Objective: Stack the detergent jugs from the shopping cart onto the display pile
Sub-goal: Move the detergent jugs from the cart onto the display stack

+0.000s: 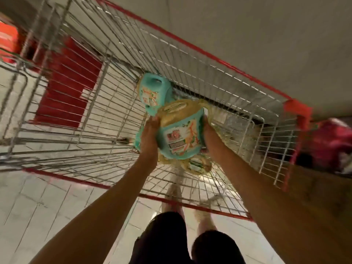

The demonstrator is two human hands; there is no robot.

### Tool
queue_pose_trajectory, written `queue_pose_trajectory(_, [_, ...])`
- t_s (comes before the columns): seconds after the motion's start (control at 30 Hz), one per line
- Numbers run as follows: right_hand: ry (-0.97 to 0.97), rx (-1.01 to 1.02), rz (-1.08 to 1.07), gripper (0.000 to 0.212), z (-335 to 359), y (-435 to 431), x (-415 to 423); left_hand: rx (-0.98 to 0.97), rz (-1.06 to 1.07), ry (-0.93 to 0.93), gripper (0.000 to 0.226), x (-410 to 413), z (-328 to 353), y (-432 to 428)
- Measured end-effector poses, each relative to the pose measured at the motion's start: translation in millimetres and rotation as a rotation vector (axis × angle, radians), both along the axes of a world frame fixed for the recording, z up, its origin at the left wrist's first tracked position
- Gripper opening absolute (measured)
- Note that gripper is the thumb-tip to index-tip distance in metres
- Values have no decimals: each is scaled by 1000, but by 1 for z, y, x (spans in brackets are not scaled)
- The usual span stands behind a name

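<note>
I look down into a wire shopping cart (190, 60) with red trim. A turquoise detergent jug (181, 136) with a yellow top and a printed label is held between both hands inside the cart. My left hand (150, 132) presses its left side and my right hand (206, 130) grips its right side, fingers wrapped behind it. A second turquoise jug (154, 90) lies further in on the cart floor. A third jug (200, 164) shows partly below the held one. The display pile is out of view.
A red fold-out child seat panel (66, 86) sits at the cart's left end. Red and pink packages (331, 143) lie outside the cart at the right. Pale floor tiles and my legs in dark shorts (171, 239) are below.
</note>
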State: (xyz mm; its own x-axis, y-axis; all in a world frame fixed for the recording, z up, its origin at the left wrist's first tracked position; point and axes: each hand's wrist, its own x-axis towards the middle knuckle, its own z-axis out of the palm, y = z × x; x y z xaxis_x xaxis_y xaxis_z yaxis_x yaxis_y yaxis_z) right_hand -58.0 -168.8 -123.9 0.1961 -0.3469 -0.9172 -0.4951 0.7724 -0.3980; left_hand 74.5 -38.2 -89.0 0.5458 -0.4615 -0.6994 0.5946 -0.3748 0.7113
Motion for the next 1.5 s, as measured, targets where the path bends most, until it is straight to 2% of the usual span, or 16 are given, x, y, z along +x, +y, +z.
queue_pose_trajectory(0.07, [-51, 40, -124, 73, 39, 9, -35, -69, -78, -38, 85, -28, 29, 1])
queue_pose_trajectory(0.17, [-84, 12, -144, 69, 90, 24, -81, -75, -121, -62, 105, -61, 65, 3])
queue_pose_trajectory(0.23, [-131, -1, -182, 66, 115, 34, -116, -78, -160, -77, 100, -84, 87, 5])
queue_pose_trajectory(0.37, [-182, -62, -222, 71, 154, 54, -183, -63, -169, -59, 67, -129, 127, 1])
queue_pose_trajectory(0.5, [-252, -123, -323, 72, 180, 70, -254, -5, -327, -106, 64, -186, 159, -7])
queue_pose_trajectory(0.6, [-321, -132, -372, 68, 194, 84, -311, -77, -469, -121, 74, -233, 179, -12])
queue_pose_trajectory(0.7, [-366, -139, -538, 64, 203, 94, -362, -127, -543, -139, 81, -280, 199, -18])
queue_pose_trajectory(0.9, [-454, -214, -774, 73, 230, 119, -446, -280, -648, -202, 83, -375, 228, -22])
queue_pose_trajectory(1.0, [-441, -287, -901, 74, 249, 130, -474, -400, -677, -274, 74, -416, 236, -19])
queue_pose_trajectory(1.1, [-397, -391, -962, 58, 266, 147, -508, -484, -678, -279, 80, -455, 244, -12])
queue_pose_trajectory(1.2, [-317, -488, -995, 62, 278, 165, -540, -593, -724, -273, 79, -490, 250, -8])
queue_pose_trajectory(1.37, [-285, -610, -1154, 61, 297, 193, -581, -800, -863, -246, 68, -545, 262, 0])
queue_pose_trajectory(1.5, [-220, -785, -1265, 52, 316, 221, -617, -948, -1056, -139, 67, -596, 275, 7])
